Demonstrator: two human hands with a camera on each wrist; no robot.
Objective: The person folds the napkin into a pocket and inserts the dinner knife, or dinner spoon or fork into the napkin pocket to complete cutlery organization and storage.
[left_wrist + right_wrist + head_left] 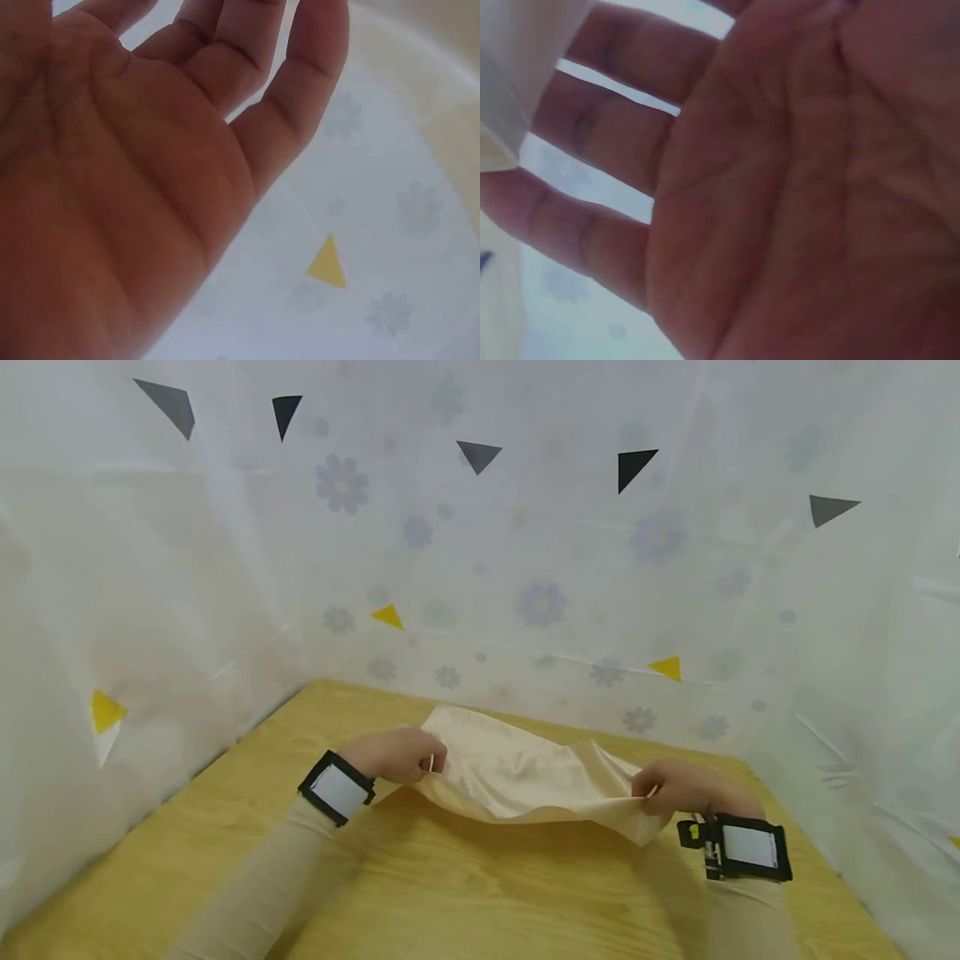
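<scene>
A cream cloth (525, 772) is held a little above the wooden table (480, 893), sagging between my two hands. My left hand (405, 754) pinches its left edge, fingers curled over the fabric. Over at the cloth's right corner, my right hand (667, 787) pinches the fabric near the table's right side. In the left wrist view only the palm and fingers of the left hand (150, 187) show, with no cloth visible. In the right wrist view the right hand (795, 187) fills the frame, and a corner of the cloth (517, 67) hangs by the fingers.
White translucent sheeting printed with pale flowers (540, 602) walls the table at the back and on both sides. Grey, black and yellow triangles (386, 616) are stuck on it. Both wrists wear black bands (337, 787), and the sleeves are beige.
</scene>
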